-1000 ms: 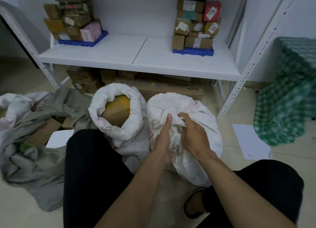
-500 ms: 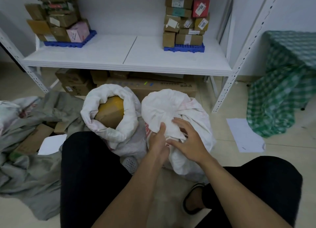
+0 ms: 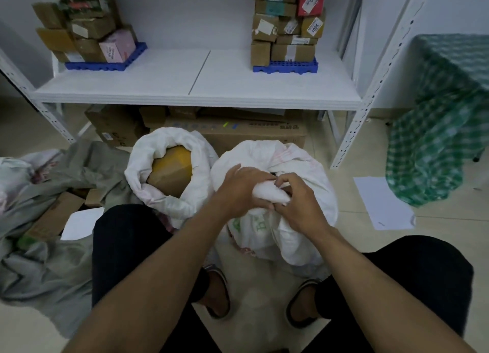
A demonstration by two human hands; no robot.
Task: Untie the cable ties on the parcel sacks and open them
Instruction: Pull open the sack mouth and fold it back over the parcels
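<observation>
My left hand (image 3: 242, 187) and right hand (image 3: 296, 201) grip the right sack's (image 3: 312, 172) bunched neck (image 3: 270, 195); I should hold firm and work the hidden tie loose.

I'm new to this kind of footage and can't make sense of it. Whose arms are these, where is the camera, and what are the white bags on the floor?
There is no machine: a person wears a camera on the head, looking down at their own arms and knees. They sit on the floor before a white shelf with stacked parcels. Two white sacks stand in front. The left sack is already open, its rim rolled down around a yellow-brown parcel. The right sack is bunched shut at its neck. The left hand grips that neck, and the right hand pinches at it. The cable tie itself is not visible. Grey sacks lie crumpled at the left.
</observation>
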